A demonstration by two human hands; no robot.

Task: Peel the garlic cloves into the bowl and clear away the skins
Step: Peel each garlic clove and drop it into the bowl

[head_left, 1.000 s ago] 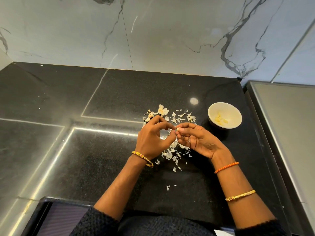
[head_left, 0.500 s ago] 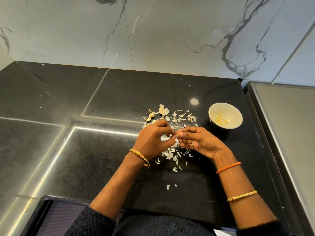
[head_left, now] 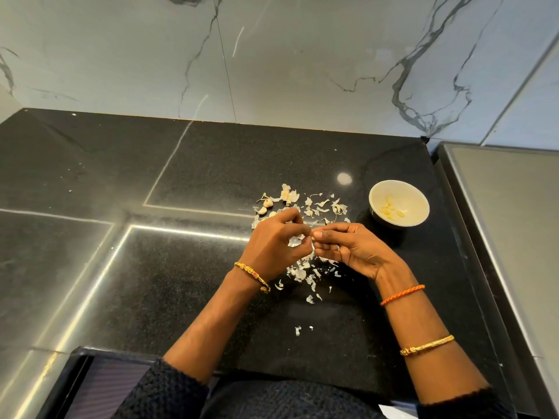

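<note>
Hands meet at mid-counter, fingertip to fingertip, above the scatter of skins (head_left: 305,269). We see the left hand (head_left: 273,243) with fingers curled, forefinger and thumb closed toward the junction; the right hand (head_left: 351,247) lies palm-up, its thumb and fingers pinching at the same point. The clove itself is hidden between the fingertips, so we infer rather than see that both grips close on it. Compared with the views a second and half a second earlier, the hands have barely shifted: the same pinch, the same place, only a slight turn of the left fingers. We read this as peeling in progress, with no skin newly dropped that we can make out.

The bowl (head_left: 420,207) stands to the right, well apart from the hands, and holds several peeled cloves (head_left: 390,209). A few unpeeled cloves (head_left: 262,210) lie at the far left edge of the litter, just beyond the left hand. The counter (head_left: 151,282) is dark and glossy.

We judge the task as partly done: some cloves are in the bowl, one is in hand, others wait, and the skins are not yet cleared.
</note>
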